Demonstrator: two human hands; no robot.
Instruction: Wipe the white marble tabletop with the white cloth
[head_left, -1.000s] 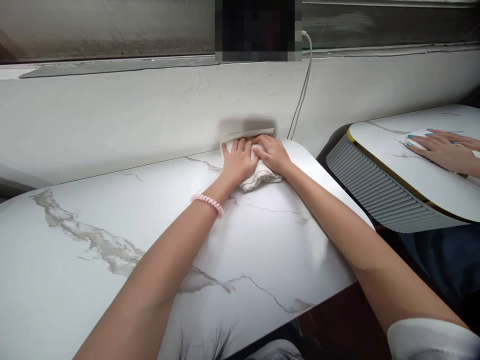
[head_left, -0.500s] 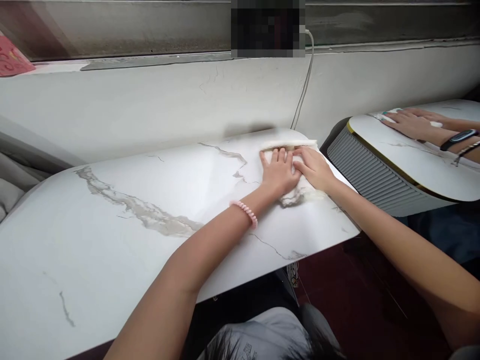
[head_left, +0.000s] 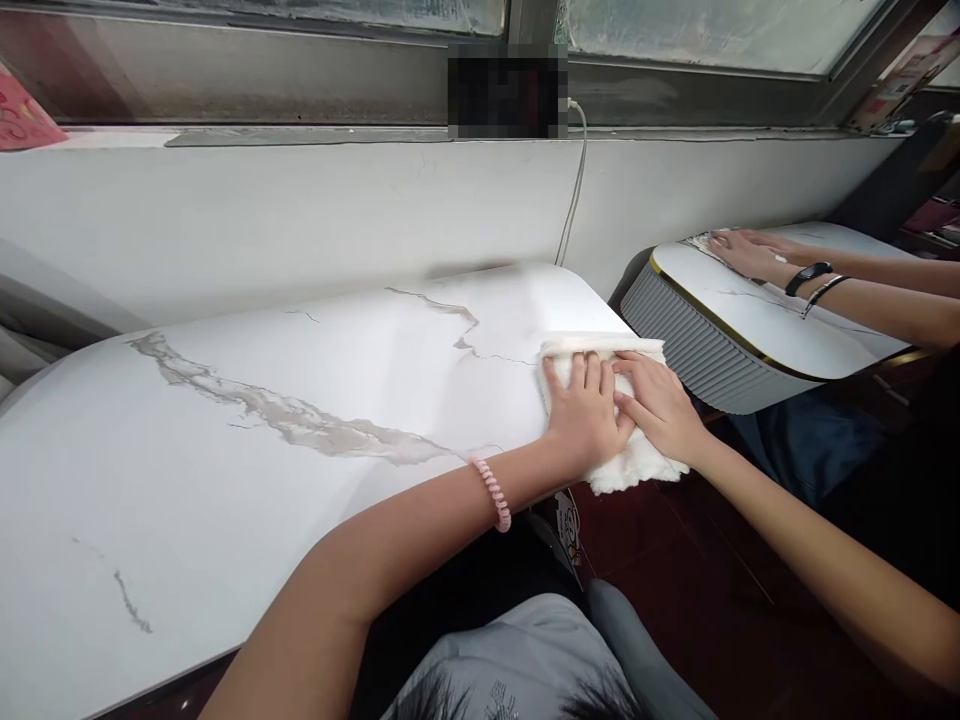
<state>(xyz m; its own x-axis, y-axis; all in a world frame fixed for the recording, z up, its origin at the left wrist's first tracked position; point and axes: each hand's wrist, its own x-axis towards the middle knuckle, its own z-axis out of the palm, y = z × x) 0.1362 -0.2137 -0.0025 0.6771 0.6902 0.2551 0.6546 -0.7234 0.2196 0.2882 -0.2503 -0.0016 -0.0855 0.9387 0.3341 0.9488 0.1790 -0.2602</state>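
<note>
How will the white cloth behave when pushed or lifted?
The white cloth should sag when lifted, judging by its soft, wavy edge. Spread fairly flat under the left hand and right hand, it will probably slide or bunch rather than roll.

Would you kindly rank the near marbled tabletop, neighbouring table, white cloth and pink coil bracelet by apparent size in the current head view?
Largest to smallest:
1. Near marbled tabletop
2. Neighbouring table
3. White cloth
4. Pink coil bracelet

No text can be read; a pale patch below the near edge of the table bears illegible marks.
</note>
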